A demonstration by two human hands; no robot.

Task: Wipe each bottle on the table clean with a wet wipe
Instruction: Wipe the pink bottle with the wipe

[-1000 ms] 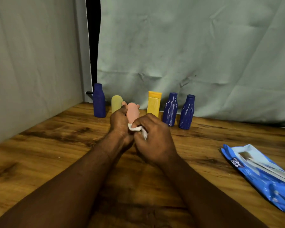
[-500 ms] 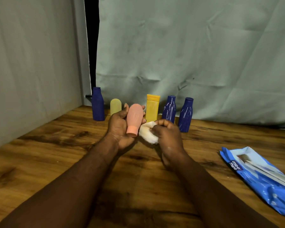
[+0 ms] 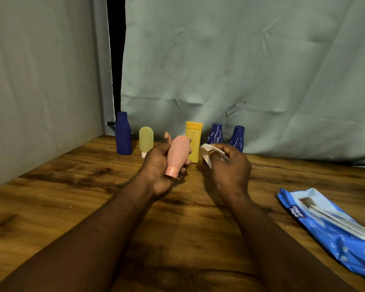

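Both hands are hovering over the tabletop (image 3: 72, 197): my left hand (image 3: 156, 167) is curling round the pink bottle (image 3: 177, 153), and my right hand (image 3: 230, 167) is pinching the crumpled wet wipe (image 3: 206, 153). The bottle is sitting just beside the wipe at its 9 o'clock, apart from it, with its long axis running from the rounded base at 1 o'clock to the cap at 7 o'clock. It is looking smooth, matte and salmon-pink.

Pink bottle (image 3: 178, 153) tilted cap-down; crumpled white wipe (image 3: 205, 153) nearby.
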